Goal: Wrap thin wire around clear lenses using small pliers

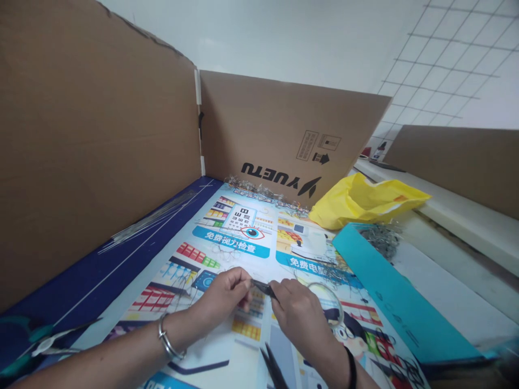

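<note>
My right hand (302,310), closed, grips dark-jawed pliers (264,288) that point left over the printed poster. Right at the tip of the jaws, my left hand (227,297) pinches thumb against fingers; what it holds is too small to make out. Below my hands lies another dark tool (274,368) with two pointed jaws apart, its lower part cut off by the frame. A clear ring (340,316) rests beside my right wrist. Fine wire pieces (334,273) are scattered on the poster (211,367).
Cardboard panels (121,119) stand at the left and back. Straight wires (152,216) lie on the blue strip. A yellow bag (344,202) and a teal box (405,302) with tangled wire (383,240) sit at the right. Teal-handled scissors (48,343) lie at lower left.
</note>
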Demonstrator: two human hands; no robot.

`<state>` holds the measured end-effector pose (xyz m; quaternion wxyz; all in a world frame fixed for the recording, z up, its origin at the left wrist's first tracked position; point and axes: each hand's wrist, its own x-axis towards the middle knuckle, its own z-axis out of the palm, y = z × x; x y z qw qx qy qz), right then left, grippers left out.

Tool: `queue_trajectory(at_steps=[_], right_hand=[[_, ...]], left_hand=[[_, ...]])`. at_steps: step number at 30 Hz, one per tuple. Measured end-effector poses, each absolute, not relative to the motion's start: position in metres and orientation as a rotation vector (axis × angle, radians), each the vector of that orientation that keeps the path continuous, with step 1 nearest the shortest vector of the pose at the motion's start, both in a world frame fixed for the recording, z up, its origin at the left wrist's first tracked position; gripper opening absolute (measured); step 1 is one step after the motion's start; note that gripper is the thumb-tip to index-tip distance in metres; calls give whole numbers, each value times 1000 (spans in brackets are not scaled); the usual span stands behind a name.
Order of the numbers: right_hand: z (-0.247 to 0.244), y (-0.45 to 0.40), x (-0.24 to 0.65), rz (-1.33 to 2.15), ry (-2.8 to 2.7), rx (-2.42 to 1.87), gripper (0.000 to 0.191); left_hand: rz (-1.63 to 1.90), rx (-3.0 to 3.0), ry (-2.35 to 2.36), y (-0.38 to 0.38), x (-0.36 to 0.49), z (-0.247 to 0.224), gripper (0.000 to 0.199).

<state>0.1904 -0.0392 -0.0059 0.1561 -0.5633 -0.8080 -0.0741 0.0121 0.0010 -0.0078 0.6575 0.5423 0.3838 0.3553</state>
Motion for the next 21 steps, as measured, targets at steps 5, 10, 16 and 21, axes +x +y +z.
queue_trajectory(at_steps=[5, 10, 16, 21], right_hand=[[-1, -34, 192, 412, -2193, -1649, 16], [-2, -30, 193, 823, -2003, -1523, 23], [-4, -28, 195, 801, -1977, -1511, 23], [-4, -26, 196, 691, -2012, -1528, 22]], left_hand=[[793, 1181, 860, 1, 12, -4, 21], [812, 1152, 813, 2, 11, -3, 23], [836, 1268, 867, 3, 12, -7, 19], [878, 1444, 933, 4, 10, -13, 15]])
